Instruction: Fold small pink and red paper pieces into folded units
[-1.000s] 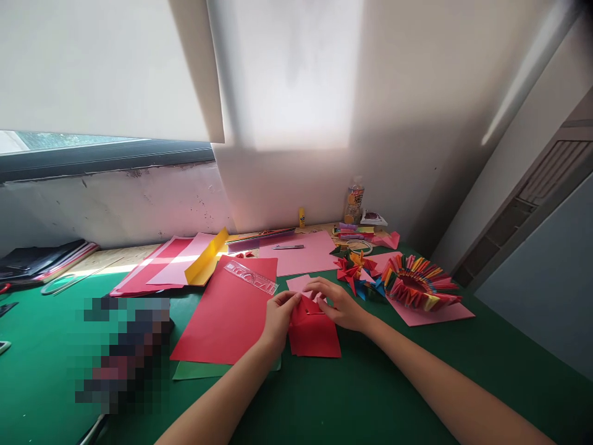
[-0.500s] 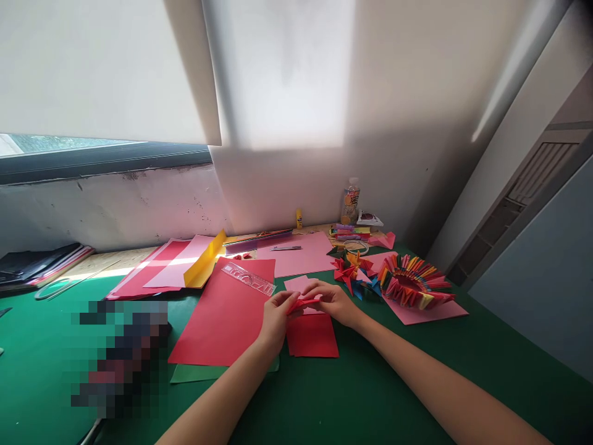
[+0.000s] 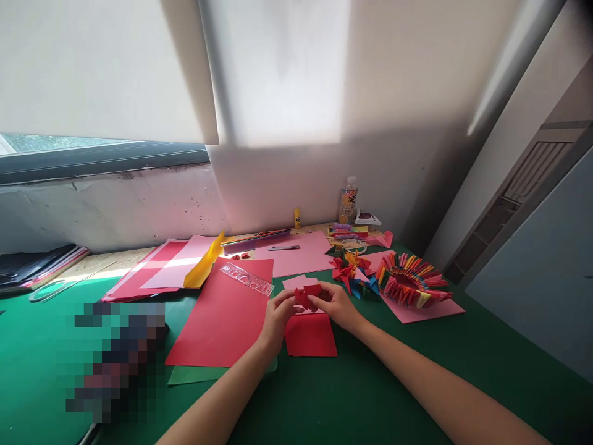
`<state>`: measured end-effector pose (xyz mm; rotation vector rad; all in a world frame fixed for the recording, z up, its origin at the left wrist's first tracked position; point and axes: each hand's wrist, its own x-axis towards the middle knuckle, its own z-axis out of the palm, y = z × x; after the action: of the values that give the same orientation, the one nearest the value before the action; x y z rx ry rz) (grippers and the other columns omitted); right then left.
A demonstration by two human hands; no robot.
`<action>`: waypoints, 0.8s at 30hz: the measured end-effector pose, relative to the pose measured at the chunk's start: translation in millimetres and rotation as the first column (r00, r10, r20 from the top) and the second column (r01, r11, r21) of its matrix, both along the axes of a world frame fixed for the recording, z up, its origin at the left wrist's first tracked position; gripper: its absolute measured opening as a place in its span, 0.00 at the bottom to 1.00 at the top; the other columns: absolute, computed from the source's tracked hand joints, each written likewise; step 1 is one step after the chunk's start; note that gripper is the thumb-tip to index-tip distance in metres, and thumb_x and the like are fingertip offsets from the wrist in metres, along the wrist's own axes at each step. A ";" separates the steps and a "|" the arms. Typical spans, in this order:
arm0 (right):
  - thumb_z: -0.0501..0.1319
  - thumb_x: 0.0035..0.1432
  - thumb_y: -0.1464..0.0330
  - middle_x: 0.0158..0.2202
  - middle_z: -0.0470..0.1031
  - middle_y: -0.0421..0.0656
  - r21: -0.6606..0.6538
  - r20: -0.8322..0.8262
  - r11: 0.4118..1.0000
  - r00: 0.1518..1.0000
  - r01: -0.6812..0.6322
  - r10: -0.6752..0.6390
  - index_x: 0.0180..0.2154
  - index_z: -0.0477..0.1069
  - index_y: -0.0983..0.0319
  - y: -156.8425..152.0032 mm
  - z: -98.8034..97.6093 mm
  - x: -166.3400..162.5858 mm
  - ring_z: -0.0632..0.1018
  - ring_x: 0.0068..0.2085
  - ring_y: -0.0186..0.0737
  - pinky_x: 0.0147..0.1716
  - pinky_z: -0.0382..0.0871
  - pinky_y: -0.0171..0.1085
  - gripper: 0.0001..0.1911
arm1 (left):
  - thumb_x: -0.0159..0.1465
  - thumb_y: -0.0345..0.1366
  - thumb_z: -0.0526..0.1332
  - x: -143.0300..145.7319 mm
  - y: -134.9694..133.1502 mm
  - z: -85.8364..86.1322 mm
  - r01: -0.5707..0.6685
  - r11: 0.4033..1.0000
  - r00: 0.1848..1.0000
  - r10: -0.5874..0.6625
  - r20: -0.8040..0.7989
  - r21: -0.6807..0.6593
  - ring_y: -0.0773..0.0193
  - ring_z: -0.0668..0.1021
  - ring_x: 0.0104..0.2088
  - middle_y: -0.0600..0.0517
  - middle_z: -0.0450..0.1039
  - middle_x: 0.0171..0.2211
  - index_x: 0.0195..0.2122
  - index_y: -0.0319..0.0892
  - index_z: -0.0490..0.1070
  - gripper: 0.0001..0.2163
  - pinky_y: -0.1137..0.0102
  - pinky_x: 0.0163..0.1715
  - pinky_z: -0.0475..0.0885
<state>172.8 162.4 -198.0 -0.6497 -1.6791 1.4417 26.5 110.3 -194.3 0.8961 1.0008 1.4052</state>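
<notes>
My left hand (image 3: 277,317) and my right hand (image 3: 336,304) meet over the green table (image 3: 361,395), both pinching a small folded red paper piece (image 3: 306,295) held just above the surface. Under the hands lies a small stack of red paper squares (image 3: 311,337). A large red sheet (image 3: 222,315) lies to the left of my left hand, with a clear plastic ruler (image 3: 247,279) across its top edge. A small pink sheet (image 3: 296,282) shows just behind the hands.
Colourful folded paper stars (image 3: 352,270) and a ring of pleated coloured paper (image 3: 412,281) lie to the right. Pink, red and yellow sheets (image 3: 185,266) spread behind. A glue stick (image 3: 297,217) and a bottle (image 3: 348,201) stand by the wall. A blurred patch (image 3: 113,358) sits left.
The red piece, pressed on the stack a second ago, has been lifted and folded smaller between both hands. The camera view has shifted slightly.
</notes>
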 end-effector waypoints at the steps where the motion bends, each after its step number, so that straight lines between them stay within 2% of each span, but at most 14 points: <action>1: 0.60 0.50 0.62 0.28 0.70 0.43 0.006 0.005 1.000 1.000 0.020 -0.020 0.36 0.69 0.66 -0.8 0.4 -0.3 0.71 0.26 0.33 0.27 0.68 0.33 0.14 | 0.51 0.35 0.59 0.5 -0.2 0.2 0.008 1.000 1.000 -0.009 0.016 0.022 0.65 0.73 0.30 0.47 0.71 0.35 0.34 0.38 0.74 0.11 0.69 0.34 0.69; 4: 0.60 0.49 0.62 0.26 0.69 0.41 0.023 0.023 0.997 0.997 0.075 -0.075 0.34 0.68 0.66 -2.2 1.8 -0.5 0.71 0.25 0.33 0.26 0.68 0.33 0.14 | 0.51 0.37 0.61 2.4 -0.4 0.7 0.012 0.997 1.000 -0.010 -0.019 0.074 0.61 0.74 0.34 0.47 0.69 0.38 0.34 0.38 0.75 0.11 0.67 0.37 0.70; 7: 0.60 0.49 0.62 0.26 0.68 0.41 0.031 0.039 0.996 0.996 0.082 -0.083 0.34 0.68 0.66 -3.0 3.9 -0.1 0.70 0.25 0.33 0.25 0.67 0.32 0.13 | 0.48 0.38 0.65 4.0 -0.1 1.3 0.008 0.998 0.996 -0.002 -0.091 0.061 0.58 0.74 0.37 0.46 0.70 0.38 0.36 0.38 0.74 0.14 0.65 0.38 0.71; 13: 0.61 0.47 0.62 0.26 0.69 0.41 -0.029 0.015 0.999 1.000 0.023 -0.023 0.33 0.67 0.65 -2.1 3.4 0.1 0.71 0.26 0.34 0.25 0.67 0.32 0.14 | 0.49 0.40 0.65 3.9 -0.7 3.5 -0.007 1.000 0.992 0.009 -0.123 0.021 0.60 0.75 0.32 0.46 0.74 0.31 0.35 0.36 0.73 0.15 0.65 0.36 0.72; 17: 0.62 0.46 0.64 0.32 0.69 0.41 -0.058 -0.004 0.998 1.000 0.016 -0.016 0.39 0.65 0.63 0.2 -0.4 0.1 0.71 0.25 0.32 0.25 0.68 0.32 0.17 | 0.47 0.39 0.66 3.3 -1.0 3.8 -0.022 1.000 0.990 0.021 -0.142 -0.006 0.60 0.76 0.30 0.48 0.74 0.29 0.33 0.37 0.72 0.14 0.64 0.34 0.72; 20: 0.60 0.49 0.65 0.35 0.68 0.42 -0.011 0.026 1.000 1.000 0.010 -0.010 0.41 0.65 0.62 0.7 -1.1 0.1 0.72 0.27 0.31 0.27 0.70 0.32 0.16 | 0.47 0.38 0.66 2.9 -0.4 3.2 -0.024 1.000 0.987 0.024 -0.159 -0.001 0.61 0.76 0.30 0.48 0.73 0.29 0.32 0.37 0.71 0.13 0.66 0.33 0.72; 24: 0.57 0.53 0.66 0.40 0.66 0.44 0.154 0.090 0.986 0.993 0.068 -0.082 0.38 0.68 0.62 -0.7 0.0 0.3 0.72 0.34 0.34 0.28 0.70 0.31 0.10 | 0.48 0.39 0.65 2.1 1.2 0.9 -0.010 1.000 0.990 0.009 -0.143 -0.011 0.61 0.76 0.31 0.47 0.73 0.30 0.33 0.36 0.72 0.14 0.67 0.33 0.72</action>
<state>173.1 161.7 -198.0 -0.6995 -1.7986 1.2345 28.6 111.4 -193.3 0.9956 1.1215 1.3559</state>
